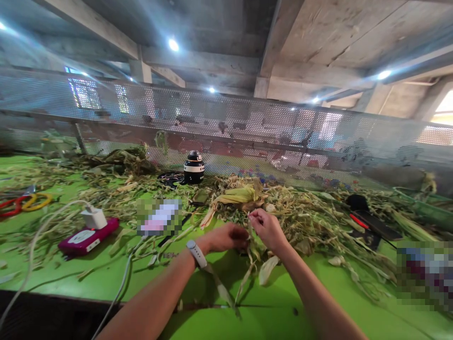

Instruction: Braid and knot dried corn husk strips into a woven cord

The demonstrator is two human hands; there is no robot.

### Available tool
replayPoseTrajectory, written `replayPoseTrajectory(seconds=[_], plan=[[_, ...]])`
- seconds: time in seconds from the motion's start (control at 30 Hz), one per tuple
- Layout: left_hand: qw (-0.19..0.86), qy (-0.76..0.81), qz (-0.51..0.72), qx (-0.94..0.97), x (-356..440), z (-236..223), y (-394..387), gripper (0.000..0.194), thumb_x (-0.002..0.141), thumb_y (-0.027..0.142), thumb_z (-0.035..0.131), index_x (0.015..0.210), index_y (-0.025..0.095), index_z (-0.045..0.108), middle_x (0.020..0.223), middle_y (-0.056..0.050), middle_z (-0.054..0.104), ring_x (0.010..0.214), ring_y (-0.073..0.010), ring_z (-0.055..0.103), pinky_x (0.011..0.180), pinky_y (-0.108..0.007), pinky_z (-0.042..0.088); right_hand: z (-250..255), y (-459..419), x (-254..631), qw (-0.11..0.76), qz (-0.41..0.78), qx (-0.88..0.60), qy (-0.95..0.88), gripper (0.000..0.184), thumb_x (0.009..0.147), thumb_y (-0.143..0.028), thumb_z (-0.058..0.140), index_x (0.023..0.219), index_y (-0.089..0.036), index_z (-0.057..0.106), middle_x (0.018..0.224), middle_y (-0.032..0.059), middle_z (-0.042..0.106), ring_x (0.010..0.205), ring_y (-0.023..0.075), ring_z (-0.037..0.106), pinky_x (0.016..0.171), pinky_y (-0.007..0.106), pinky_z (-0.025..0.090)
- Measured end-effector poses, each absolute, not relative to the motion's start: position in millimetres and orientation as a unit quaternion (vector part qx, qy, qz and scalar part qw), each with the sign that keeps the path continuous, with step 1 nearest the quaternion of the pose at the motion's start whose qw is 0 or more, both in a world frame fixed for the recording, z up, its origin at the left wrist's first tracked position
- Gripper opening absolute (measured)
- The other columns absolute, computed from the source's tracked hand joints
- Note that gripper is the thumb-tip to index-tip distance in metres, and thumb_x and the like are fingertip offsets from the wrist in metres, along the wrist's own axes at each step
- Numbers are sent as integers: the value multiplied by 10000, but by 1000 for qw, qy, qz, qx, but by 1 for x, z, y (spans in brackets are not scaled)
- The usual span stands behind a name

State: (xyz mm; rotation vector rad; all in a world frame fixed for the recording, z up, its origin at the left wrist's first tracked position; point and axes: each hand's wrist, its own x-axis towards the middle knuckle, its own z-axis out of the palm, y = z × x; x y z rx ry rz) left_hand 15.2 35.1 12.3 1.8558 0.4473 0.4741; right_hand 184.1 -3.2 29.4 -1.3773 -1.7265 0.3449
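Note:
My left hand point(230, 236), with a white watch band on its wrist, is closed with curled fingers. What those fingers hold is mostly hidden, though strips hang down beside them. Close by, my right hand point(267, 229) pinches the pale end of a thin corn husk strip point(251, 252) between thumb and fingertips. The strip runs downward between the two hands toward the green table. A wider pale husk piece point(268, 270) lies under my right wrist. Just beyond the hands is a bundle of yellow-green corn husks point(237, 194).
Loose husk scraps point(300, 212) cover much of the green table point(198, 326). At left are scissors point(26, 200), a magenta power strip point(88, 238) with a white charger point(94, 217), and cables. A black jar point(194, 167) stands before a perforated metal screen point(226, 123). A black-and-red tool point(371, 222) lies right.

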Motion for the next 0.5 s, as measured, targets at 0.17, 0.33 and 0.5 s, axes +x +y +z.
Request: replayPoseTrajectory(seconds=[0.17,0.33,0.5], plan=[[626,154,156,748,15,19,26,294,705,466,670,703,175,621,656,4,592,631,-125,517,681,-259,428,33,-5,186,463,87,-565,-677,241,833,-379,443,775,-185,575,632,22,597,565,145,519,555,241,382],[706,151,160,673,14,26,21,265,623,326,741,775,138,632,701,-9,636,627,-115,549,663,-257,434,30,2,185,503,70,-559,-656,240,832,-378,438,772,-184,567,628,16,599,561,144,531,548,241,397],[728,172,219,627,15,21,23,274,646,328,729,797,128,619,649,-13,644,553,-103,543,597,-246,413,53,-17,192,542,70,-544,-637,188,780,-364,570,847,-189,582,664,8,611,568,139,544,563,255,438]])
